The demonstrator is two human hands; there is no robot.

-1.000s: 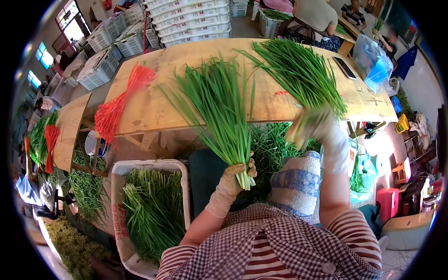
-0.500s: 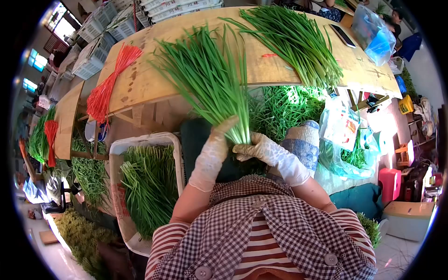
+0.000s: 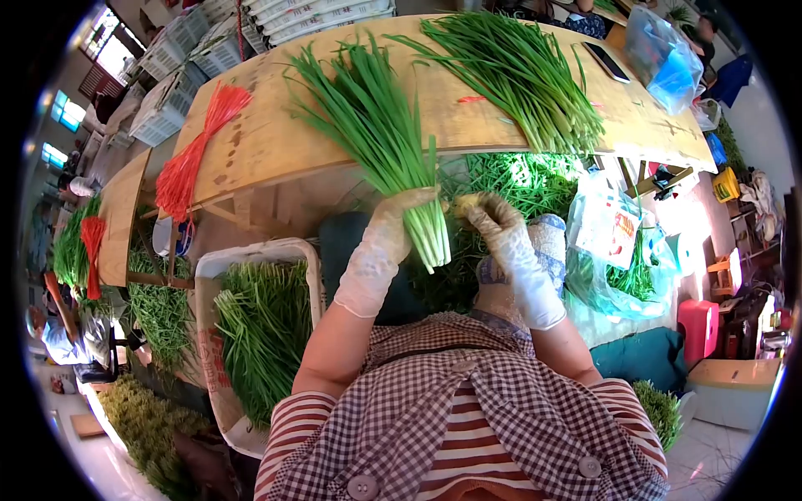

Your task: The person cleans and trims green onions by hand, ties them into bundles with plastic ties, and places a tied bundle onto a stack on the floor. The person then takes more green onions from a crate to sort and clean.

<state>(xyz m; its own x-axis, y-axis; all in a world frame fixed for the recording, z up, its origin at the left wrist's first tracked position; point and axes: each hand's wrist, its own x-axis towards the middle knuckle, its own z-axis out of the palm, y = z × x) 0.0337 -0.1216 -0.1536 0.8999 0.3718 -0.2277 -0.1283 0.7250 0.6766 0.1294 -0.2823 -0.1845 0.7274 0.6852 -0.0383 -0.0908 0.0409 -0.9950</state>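
Note:
My left hand (image 3: 397, 221), in a pale glove, is wrapped round a bunch of garlic chives (image 3: 376, 125) near its lower end. The green leaves fan up over the table edge, and the white stem ends point down towards my lap. Just right of the stems is my gloved right hand (image 3: 499, 224), its fingers curled together in a pinch; whatever may be between them is too small to make out. A second pile of garlic chives (image 3: 518, 79) lies on the wooden table (image 3: 276, 117) ahead.
Red ties (image 3: 200, 150) hang over the table's left edge. A phone (image 3: 606, 62) and a plastic bag (image 3: 664, 63) are at the right end. Beside my left knee stands a white crate (image 3: 205, 334) of chives. Loose greens (image 3: 522, 179) lie under the table; another bag (image 3: 601, 225) stands right.
My right hand has come away from the stem ends and moved up and right, its fingers curling. The bunch in my left hand now tilts more, its stems lower and its leaves closer together.

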